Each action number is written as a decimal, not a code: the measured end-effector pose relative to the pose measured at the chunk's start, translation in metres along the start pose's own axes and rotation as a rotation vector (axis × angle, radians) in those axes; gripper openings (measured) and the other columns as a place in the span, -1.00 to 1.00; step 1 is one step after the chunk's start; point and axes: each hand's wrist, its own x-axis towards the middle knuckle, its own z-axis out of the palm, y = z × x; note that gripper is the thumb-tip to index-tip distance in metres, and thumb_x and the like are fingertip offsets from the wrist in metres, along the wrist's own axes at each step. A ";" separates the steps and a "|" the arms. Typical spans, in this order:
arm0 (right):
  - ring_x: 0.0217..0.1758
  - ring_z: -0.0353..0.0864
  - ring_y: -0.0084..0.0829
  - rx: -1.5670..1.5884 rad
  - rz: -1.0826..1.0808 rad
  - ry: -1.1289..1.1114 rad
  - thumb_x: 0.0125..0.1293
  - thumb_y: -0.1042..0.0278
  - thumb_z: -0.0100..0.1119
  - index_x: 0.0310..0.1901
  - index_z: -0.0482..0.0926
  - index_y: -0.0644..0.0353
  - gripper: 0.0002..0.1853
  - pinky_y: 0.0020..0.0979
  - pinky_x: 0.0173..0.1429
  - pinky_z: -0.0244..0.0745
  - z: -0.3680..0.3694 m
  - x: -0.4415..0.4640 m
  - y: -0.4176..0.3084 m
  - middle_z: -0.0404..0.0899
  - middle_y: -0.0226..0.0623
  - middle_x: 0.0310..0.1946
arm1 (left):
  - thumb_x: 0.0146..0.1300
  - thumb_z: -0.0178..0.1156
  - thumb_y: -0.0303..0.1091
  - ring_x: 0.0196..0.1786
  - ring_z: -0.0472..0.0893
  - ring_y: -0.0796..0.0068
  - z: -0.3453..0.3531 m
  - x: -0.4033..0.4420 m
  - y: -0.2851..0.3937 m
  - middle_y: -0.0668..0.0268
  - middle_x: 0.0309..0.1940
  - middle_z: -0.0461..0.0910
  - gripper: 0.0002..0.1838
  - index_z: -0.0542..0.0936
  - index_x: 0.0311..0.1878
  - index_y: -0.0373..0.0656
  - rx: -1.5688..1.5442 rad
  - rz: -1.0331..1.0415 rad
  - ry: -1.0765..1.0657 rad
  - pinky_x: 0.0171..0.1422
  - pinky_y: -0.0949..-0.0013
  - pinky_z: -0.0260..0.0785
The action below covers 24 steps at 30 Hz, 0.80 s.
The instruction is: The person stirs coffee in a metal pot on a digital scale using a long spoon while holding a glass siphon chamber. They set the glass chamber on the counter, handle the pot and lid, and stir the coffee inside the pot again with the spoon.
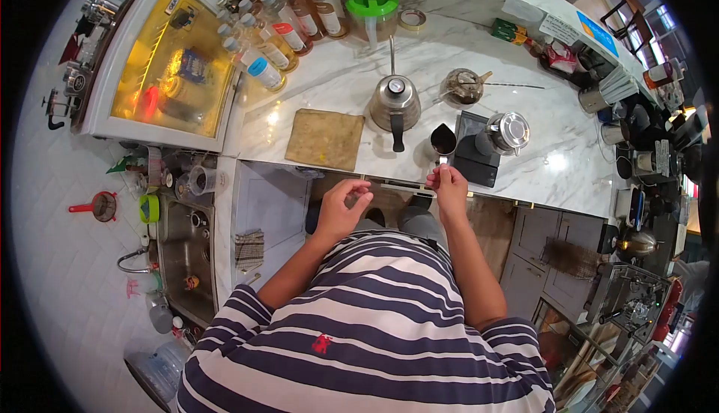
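Note:
My right hand (451, 190) pinches the handle of a small pitcher (443, 139) with a pointed spout and a dark inside, at the counter's front edge. My left hand (344, 207) is empty, fingers curled loosely and apart from the thumb, in front of the counter. Beyond my hands stands a steel gooseneck kettle (395, 103) with a dial thermometer in its lid. Right of the pitcher lies a flat black scale (479, 169), with a metal coffee dripper (509, 133) on or beside it. Farther back sits a round glass teapot (462, 86) with dark contents.
A folded brown cloth (324, 139) lies left of the kettle. Several bottles (281, 31) and a green-lidded container (372, 5) line the back left, by a lit glass-door fridge (176, 61). A sink (187, 263) is at left; an espresso machine (633, 301) is at right.

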 end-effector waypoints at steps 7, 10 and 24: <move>-0.37 0.65 -0.50 0.010 0.001 0.127 0.62 0.13 0.10 -0.03 0.60 0.28 -0.68 -0.48 -0.23 0.56 0.010 -0.009 -0.003 0.69 -0.27 -0.35 | 0.36 0.38 -0.37 -0.14 0.71 0.50 -0.030 -0.015 -0.027 0.28 -0.18 0.77 -0.75 0.71 0.05 -0.22 -0.012 -0.044 0.050 0.00 0.41 0.49; -0.38 0.56 -0.59 -0.144 -0.138 0.299 0.58 0.15 0.17 0.03 0.58 0.25 -0.71 -0.52 -0.30 0.48 0.017 -0.046 -0.019 0.62 -0.34 -0.36 | 0.38 0.38 -0.31 -0.16 0.70 0.49 -0.041 0.000 -0.051 0.27 -0.18 0.77 -0.76 0.72 0.04 -0.19 -0.053 -0.098 0.093 -0.01 0.40 0.49; -0.30 0.62 -0.52 -0.388 -0.205 -0.139 0.47 0.09 0.30 0.25 0.52 0.34 -0.48 -0.37 -0.14 0.53 0.100 0.031 -0.028 0.70 -0.14 -0.02 | 0.47 0.29 -0.04 0.10 0.65 0.34 0.013 0.288 -0.074 0.12 0.13 0.66 -0.43 0.51 0.42 -0.12 0.019 -0.119 -0.014 0.18 0.28 0.50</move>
